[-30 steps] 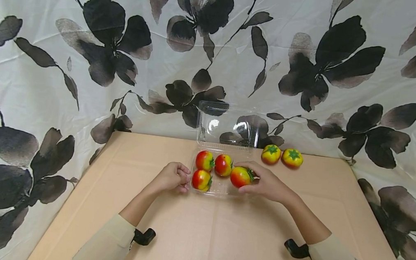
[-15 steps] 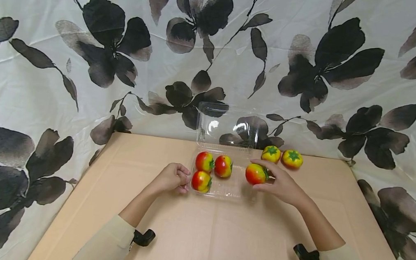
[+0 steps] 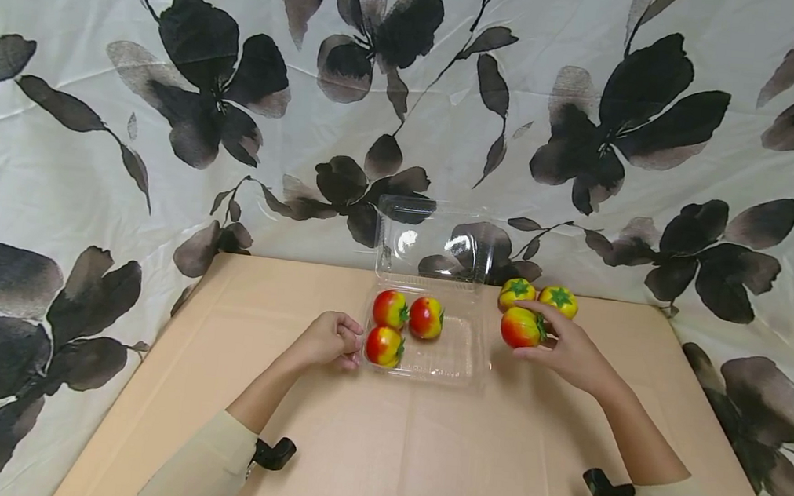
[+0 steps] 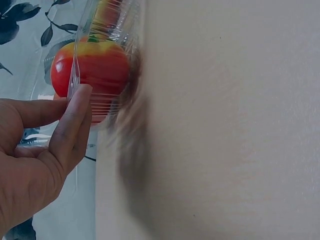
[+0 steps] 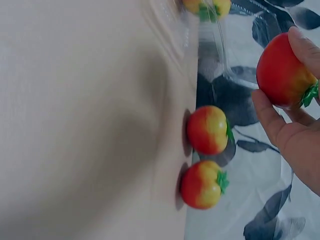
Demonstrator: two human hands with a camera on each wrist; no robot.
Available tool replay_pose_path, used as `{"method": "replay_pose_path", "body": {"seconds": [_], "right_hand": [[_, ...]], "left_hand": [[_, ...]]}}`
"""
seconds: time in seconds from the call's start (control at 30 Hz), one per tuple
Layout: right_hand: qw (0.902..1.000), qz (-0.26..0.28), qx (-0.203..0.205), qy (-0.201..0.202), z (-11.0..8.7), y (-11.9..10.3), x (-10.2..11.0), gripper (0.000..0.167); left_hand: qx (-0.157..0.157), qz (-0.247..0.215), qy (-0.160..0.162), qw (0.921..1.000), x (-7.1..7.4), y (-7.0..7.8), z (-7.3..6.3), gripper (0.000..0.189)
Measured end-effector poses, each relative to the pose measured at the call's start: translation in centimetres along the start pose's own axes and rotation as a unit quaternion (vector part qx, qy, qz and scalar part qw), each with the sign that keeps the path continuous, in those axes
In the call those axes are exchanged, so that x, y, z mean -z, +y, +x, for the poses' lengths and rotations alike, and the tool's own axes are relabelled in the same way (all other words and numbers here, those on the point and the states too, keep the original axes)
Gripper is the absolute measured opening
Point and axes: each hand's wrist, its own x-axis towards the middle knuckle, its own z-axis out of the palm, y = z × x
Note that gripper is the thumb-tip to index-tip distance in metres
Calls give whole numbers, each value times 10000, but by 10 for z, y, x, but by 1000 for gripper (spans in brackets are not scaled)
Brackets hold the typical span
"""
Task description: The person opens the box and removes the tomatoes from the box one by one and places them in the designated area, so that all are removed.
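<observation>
Closest to the board's (image 3: 394, 445) far edge stand two fruits (image 3: 558, 300) side by side, right of the clear box (image 3: 446, 355), and the cloth (image 3: 473, 140) rises just past that edge. The held fruit (image 3: 520, 328) is in front of this pair, outside the box and near its right wall; the right wrist view shows it apart from both. The right hand (image 3: 569, 356) grips it from the right, fingers and thumb on opposite sides. The left hand (image 3: 327, 339) pinches the box's left wall, thin plastic between thumb and fingers.

Inside the box, three fruits (image 3: 426, 317) fill the left and far middle: two in line along the left wall, the third beside the far one. To their right, the floor's ridges run through to the right wall. Broad board stretches between the forearms, from the box's near edge toward the sleeves (image 3: 209, 452), with more of it out to either side.

The lid (image 3: 433, 243) stands raised along the far side, transparent enough that the cloth's dark petals show through, with two bright glints. Each fruit is round and smooth, red blending into yellow, with a leafy green cap. The board is matte tan with faint creases; the cloth is pale, wrinkled and printed with dark flowers.
</observation>
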Motion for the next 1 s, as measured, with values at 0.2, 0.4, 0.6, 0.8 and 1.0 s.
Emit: {"method": "replay_pose_path", "body": {"seconds": [0.2, 0.4, 0.6, 0.8, 1.0], "right_hand": [[9997, -38, -185, 131, -5, 5, 16, 81], [9990, -168, -251, 327, -7, 15, 34, 84], [9979, -258, -303, 516, -11, 23, 51, 82], [9967, -448, -415, 532, -10, 31, 62, 82], [9945, -569, -700, 527, -7, 44, 71, 84]], "left_hand": [[-47, 4, -23, 10000, 1, -1, -1, 22], [-94, 37, -30, 9999, 1, 1, -2, 24], [-25, -16, 3, 10000, 0, 1, -2, 21], [10, -89, 7, 10000, -1, 1, -2, 22], [-13, -16, 24, 10000, -1, 0, -2, 21]]}}
